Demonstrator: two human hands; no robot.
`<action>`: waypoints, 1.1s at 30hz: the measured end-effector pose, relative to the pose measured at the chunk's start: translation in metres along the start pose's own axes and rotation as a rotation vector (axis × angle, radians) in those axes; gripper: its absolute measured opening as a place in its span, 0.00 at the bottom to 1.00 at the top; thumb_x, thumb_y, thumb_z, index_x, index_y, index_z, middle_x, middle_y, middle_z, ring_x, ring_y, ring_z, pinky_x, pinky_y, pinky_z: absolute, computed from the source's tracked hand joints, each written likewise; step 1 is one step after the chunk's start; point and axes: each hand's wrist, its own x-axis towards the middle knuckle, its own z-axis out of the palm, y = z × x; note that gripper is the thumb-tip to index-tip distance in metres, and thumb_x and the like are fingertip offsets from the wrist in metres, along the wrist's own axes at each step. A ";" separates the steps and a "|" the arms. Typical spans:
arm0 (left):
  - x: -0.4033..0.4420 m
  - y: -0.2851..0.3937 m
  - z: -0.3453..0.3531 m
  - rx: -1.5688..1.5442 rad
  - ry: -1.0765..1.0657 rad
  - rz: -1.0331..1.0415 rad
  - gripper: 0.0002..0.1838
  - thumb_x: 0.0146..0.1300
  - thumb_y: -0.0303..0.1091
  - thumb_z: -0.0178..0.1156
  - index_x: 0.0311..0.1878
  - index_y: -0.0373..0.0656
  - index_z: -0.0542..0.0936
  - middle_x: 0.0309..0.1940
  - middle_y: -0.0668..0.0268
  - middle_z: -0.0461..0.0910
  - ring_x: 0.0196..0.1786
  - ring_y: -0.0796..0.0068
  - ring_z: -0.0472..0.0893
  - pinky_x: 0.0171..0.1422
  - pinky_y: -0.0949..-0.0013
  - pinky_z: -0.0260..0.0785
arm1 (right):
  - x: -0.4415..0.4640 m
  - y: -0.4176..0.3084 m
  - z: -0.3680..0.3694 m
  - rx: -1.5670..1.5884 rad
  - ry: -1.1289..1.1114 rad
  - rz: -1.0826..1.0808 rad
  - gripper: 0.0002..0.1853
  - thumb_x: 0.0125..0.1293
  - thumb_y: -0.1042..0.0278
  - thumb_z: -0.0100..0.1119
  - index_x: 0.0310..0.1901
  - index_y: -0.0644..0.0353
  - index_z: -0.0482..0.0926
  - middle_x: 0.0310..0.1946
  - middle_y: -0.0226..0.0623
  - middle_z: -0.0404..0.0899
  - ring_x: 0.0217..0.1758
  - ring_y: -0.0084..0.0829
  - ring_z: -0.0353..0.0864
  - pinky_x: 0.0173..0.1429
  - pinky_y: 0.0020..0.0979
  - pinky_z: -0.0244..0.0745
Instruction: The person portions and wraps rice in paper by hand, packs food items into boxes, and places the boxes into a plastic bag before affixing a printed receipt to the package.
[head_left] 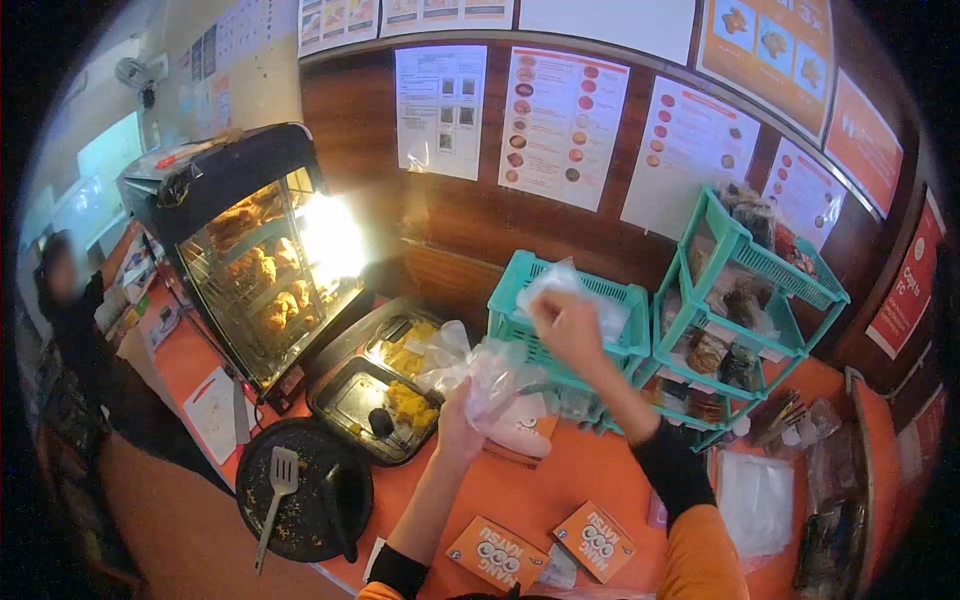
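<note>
A clear plastic bag (492,375) is held in my left hand (462,425), whose fingers are wrapped round its lower part, above the orange counter (610,462). My right hand (565,325) is over the green basket (640,292), its fingers closed together at some clear plastic (555,285). More plastic lies in that basket. Under the held bag is an orange and white box (525,430). Two orange boxes (497,553) lie flat near the counter's front edge.
At left stand a lit warmer (215,165) with fried food, metal trays (350,400) of yellow food and a black pan (262,490) with a spatula (280,490). A green rack (740,330) stands right. A person (85,340) is at far left.
</note>
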 end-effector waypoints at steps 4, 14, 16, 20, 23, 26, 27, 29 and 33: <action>-0.012 -0.002 -0.026 -0.030 0.094 0.035 0.25 0.73 0.41 0.46 0.68 0.37 0.64 0.65 0.54 0.70 0.67 0.51 0.69 0.74 0.42 0.60 | 0.053 0.132 0.034 -0.667 0.124 0.237 0.18 0.52 0.52 0.66 0.39 0.57 0.82 0.36 0.43 0.83 0.44 0.45 0.83 0.46 0.42 0.78; -0.022 0.021 -0.011 0.060 0.001 -0.093 0.28 0.74 0.50 0.43 0.69 0.42 0.64 0.63 0.57 0.72 0.63 0.59 0.75 0.64 0.53 0.71 | 0.017 0.016 -0.017 -0.372 0.638 -0.369 0.10 0.56 0.69 0.63 0.42 0.53 0.81 0.40 0.37 0.78 0.45 0.44 0.77 0.48 0.47 0.70; -0.018 0.013 0.003 0.026 -0.053 -0.074 0.29 0.74 0.51 0.43 0.69 0.42 0.64 0.63 0.58 0.72 0.63 0.61 0.75 0.64 0.54 0.71 | -0.027 -0.009 0.012 -0.309 0.266 -0.528 0.09 0.56 0.68 0.65 0.40 0.54 0.82 0.41 0.36 0.80 0.47 0.40 0.78 0.53 0.44 0.70; -0.010 0.006 -0.012 -0.017 -0.117 -0.062 0.27 0.75 0.48 0.42 0.70 0.41 0.62 0.63 0.58 0.72 0.62 0.62 0.75 0.62 0.54 0.72 | -0.053 -0.045 0.008 0.065 -0.369 -0.410 0.06 0.56 0.68 0.65 0.36 0.56 0.84 0.35 0.36 0.82 0.41 0.38 0.81 0.53 0.39 0.72; -0.022 0.014 0.002 0.064 0.087 0.005 0.23 0.74 0.43 0.44 0.66 0.39 0.66 0.57 0.57 0.76 0.54 0.58 0.80 0.54 0.52 0.76 | 0.017 0.021 0.016 -0.057 0.115 0.034 0.08 0.53 0.61 0.67 0.32 0.54 0.84 0.35 0.38 0.84 0.43 0.40 0.84 0.52 0.42 0.75; -0.033 0.013 -0.020 0.143 0.137 -0.022 0.21 0.72 0.41 0.46 0.63 0.40 0.69 0.55 0.57 0.78 0.53 0.57 0.80 0.51 0.50 0.78 | 0.057 0.122 0.036 -0.651 0.056 0.161 0.11 0.52 0.58 0.67 0.31 0.57 0.83 0.36 0.42 0.84 0.45 0.43 0.84 0.51 0.43 0.77; -0.038 0.014 -0.026 0.152 0.140 -0.016 0.21 0.72 0.41 0.46 0.63 0.40 0.69 0.55 0.57 0.78 0.53 0.57 0.80 0.51 0.50 0.78 | 0.063 0.143 0.041 -0.657 -0.041 0.285 0.13 0.51 0.57 0.68 0.32 0.56 0.84 0.38 0.43 0.85 0.45 0.43 0.84 0.52 0.43 0.78; -0.046 0.017 -0.035 0.138 0.216 -0.022 0.21 0.71 0.40 0.48 0.62 0.40 0.69 0.54 0.57 0.78 0.52 0.57 0.81 0.49 0.48 0.78 | 0.068 0.145 0.035 -0.547 -0.030 0.356 0.11 0.52 0.58 0.66 0.32 0.55 0.85 0.41 0.46 0.84 0.47 0.45 0.84 0.51 0.44 0.78; -0.056 0.022 -0.051 0.068 0.158 -0.023 0.20 0.70 0.39 0.49 0.61 0.40 0.70 0.53 0.57 0.79 0.51 0.58 0.81 0.47 0.51 0.78 | 0.070 0.149 0.027 -0.359 0.259 0.448 0.08 0.54 0.64 0.62 0.31 0.57 0.87 0.41 0.51 0.84 0.47 0.48 0.84 0.50 0.46 0.79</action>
